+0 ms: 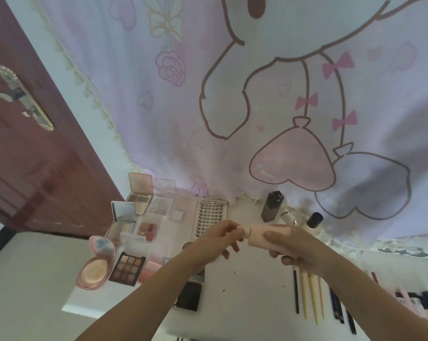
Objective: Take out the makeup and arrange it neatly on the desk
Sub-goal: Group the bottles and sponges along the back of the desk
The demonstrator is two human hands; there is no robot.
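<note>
Two bare forearms reach up from the bottom edge & meet mid-frame over a white worktop (252, 286). Right hand (291, 244) is wrapped around a smooth, matte peach-pink tube (259, 235), short & cylindrical, held sideways above the worktop. Left hand (222, 236) pinches the tube's left end w/ fingertips; can't tell if a cap is there, it's hidden by the fingers. Both hands closed on the tube, nearly touching each other.

Makeup lies spread on the worktop. Left side: a round pink powder compact (94, 269), lid open, glossy shell; just beside it a dark square eyeshadow palette (126, 268) w/ a grid of brown pans. Behind those, several small rectangular palettes (139, 203), some w/ mirrored lids up. Centre back: a flat clear lash tray (210, 217) w/ rows of tiny black lash clusters. Right of it a tall dark faceted bottle (272, 205) stands upright, plus a black round-capped bottle (315, 220). Under the left forearm, a black boxy item (189, 296), partly hidden. Lower right: thin pencils (309, 296), pale yellow & black, lying side by side in a row.

Behind the worktop hangs a soft pastel cloth (232, 94) printed w/ a cartoon figure, hearts & bows, lace-trimmed. Far left: a reddish-brown door (35, 143) w/ a metal handle.
</note>
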